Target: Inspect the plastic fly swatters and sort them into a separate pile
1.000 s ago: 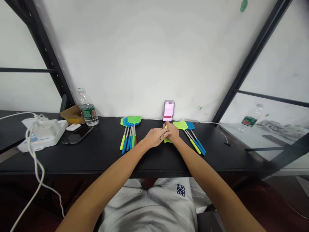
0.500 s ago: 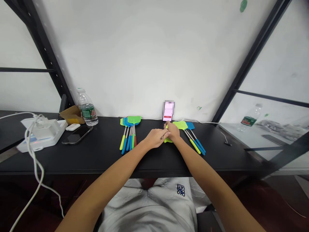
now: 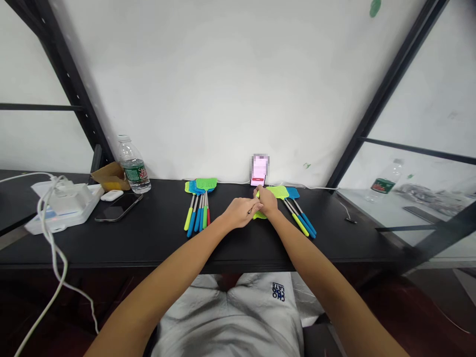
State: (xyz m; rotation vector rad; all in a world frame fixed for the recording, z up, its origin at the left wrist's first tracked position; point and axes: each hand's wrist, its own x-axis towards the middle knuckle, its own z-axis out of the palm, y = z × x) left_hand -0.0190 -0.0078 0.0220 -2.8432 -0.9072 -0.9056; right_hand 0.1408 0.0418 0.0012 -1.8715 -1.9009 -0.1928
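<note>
Near the middle of the table, my left hand [image 3: 241, 210] and my right hand [image 3: 267, 201] meet, both closed around a yellow-green fly swatter [image 3: 259, 215]. Part of its mesh head shows below the hands, and a bit of its handle appears between them; fingers hide the rest. To the left lies a fanned group of several fly swatters [image 3: 206, 184] with green, blue, yellow-green and red handles. Close by my right hand rest a yellow-green fly swatter [image 3: 278, 192] and a blue one [image 3: 293, 193], handles pointing towards me.
A lit phone [image 3: 259, 171] leans against the wall behind my hands. On the left of the black table [image 3: 156, 248] are a water bottle [image 3: 136, 171], cardboard box [image 3: 111, 176], dark phone [image 3: 119, 207], white case [image 3: 112, 196] and power strip [image 3: 80, 210] with cables. A short cable [image 3: 348, 218] lies right.
</note>
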